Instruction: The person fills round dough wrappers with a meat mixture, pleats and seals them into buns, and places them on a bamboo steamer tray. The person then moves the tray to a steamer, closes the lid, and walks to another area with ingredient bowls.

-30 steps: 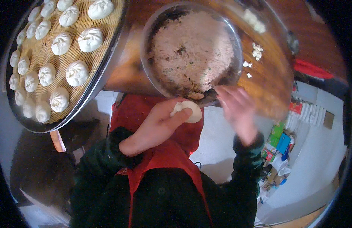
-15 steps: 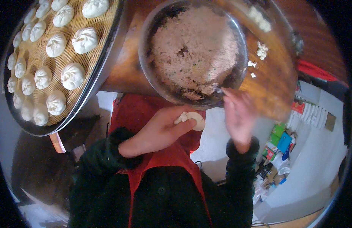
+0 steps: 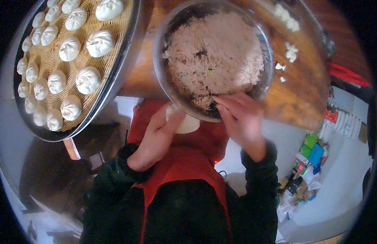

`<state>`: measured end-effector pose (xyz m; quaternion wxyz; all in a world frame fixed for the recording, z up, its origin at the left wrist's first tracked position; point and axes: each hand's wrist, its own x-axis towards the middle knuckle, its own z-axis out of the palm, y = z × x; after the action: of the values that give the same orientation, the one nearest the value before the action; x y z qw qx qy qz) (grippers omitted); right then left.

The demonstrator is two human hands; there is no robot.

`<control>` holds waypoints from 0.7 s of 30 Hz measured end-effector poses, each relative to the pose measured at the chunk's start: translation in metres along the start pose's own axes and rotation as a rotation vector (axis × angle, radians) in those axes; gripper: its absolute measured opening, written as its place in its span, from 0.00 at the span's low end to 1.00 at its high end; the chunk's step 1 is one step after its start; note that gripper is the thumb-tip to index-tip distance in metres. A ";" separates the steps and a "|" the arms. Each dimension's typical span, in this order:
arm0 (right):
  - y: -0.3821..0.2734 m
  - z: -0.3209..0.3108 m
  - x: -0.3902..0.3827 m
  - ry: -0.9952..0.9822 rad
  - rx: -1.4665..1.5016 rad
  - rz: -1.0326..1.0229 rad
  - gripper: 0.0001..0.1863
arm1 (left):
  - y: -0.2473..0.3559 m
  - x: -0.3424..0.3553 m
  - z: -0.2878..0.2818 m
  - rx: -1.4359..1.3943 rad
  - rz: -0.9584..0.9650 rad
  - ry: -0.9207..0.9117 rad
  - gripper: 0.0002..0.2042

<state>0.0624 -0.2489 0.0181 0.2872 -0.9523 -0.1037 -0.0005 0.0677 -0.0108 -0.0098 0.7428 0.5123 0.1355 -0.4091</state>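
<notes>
A large metal bowl [image 3: 156,69] of pinkish minced filling [image 3: 213,53] with green flecks stands near the table's front edge. Just below its near rim, my left hand [image 3: 156,140] grips a round, flat dough wrapper [image 3: 189,124]. A smaller whitish lump of dough [image 3: 171,110] shows between its thumb and fingers. Over the bowl's near right edge, my right hand [image 3: 242,118] is closed in a pinch, fingertips at the filling. What it pinches is too small and blurred to make out.
On the left, a round woven tray [image 3: 54,75] in a dark-rimmed pan carries several pleated buns [image 3: 100,43]. Dough pieces [image 3: 291,53] lie on the wooden table [image 3: 294,93] right of the bowl. Packages [image 3: 314,154] are piled lower down at right.
My left hand has shifted slightly left with the wrapper, which shows wider and lower. My right hand has moved left and inward over the bowl's near edge. The whole view has shifted a little.
</notes>
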 end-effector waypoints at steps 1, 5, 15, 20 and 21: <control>-0.003 0.002 -0.001 0.032 0.020 0.003 0.12 | 0.002 -0.002 0.001 -0.018 0.020 0.035 0.17; -0.020 0.011 -0.013 0.195 0.069 -0.007 0.11 | 0.006 -0.016 0.005 -0.478 -0.081 0.008 0.25; -0.070 0.048 -0.067 0.145 -0.030 -0.272 0.12 | 0.007 -0.052 -0.002 -0.440 0.012 -0.031 0.21; -0.064 -0.002 -0.062 0.227 -0.036 -0.002 0.11 | 0.008 -0.047 -0.011 -0.503 0.100 0.018 0.19; -0.057 -0.015 -0.054 0.320 -0.131 -0.028 0.11 | 0.007 -0.048 -0.009 -0.438 0.062 -0.052 0.18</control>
<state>-0.0013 -0.2212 0.0588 0.2374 -0.9551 -0.0698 -0.1631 0.0449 0.0208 0.0205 0.8520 0.3318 0.1860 -0.3598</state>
